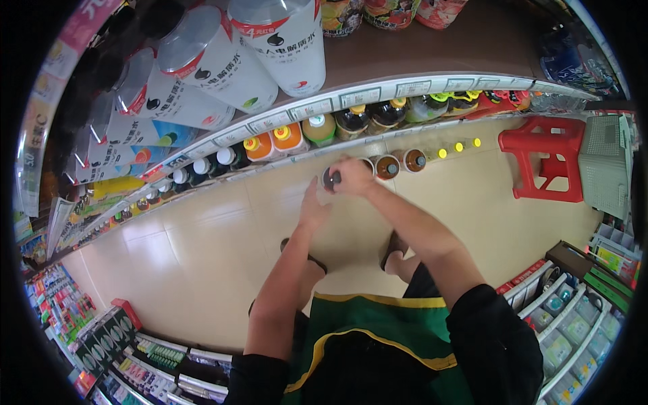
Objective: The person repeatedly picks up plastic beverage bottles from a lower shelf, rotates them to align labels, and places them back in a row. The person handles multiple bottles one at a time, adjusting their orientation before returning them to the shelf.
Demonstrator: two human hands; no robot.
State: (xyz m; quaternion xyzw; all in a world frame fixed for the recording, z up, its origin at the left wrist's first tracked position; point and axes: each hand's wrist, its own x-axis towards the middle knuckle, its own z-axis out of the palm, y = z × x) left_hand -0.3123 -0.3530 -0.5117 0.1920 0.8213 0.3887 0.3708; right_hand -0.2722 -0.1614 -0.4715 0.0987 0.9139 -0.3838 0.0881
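Note:
My right hand [352,175] is closed around the top of a dark-capped bottle [331,179] that stands on the tiled floor. To its left, my left hand [315,206] is spread with its fingers apart, holding nothing. Beside the gripped bottle, partly behind my right hand, several bottles with brown contents [387,167] stand in a row on the floor. Farther right in that row are small bottles with yellow caps [458,147]. Just beyond the row, the lowest shelf holds orange drink bottles [287,135], a green-labelled bottle [319,129] and dark bottles with yellow caps [353,121].
Above the low shelf, large white electrolyte-water bottles [288,48] stand behind a shelf edge with price tags [359,96]. A red plastic stool [544,157] and a grey basket [602,162] are at the right. Stocked racks [572,334] flank me at the lower right and lower left.

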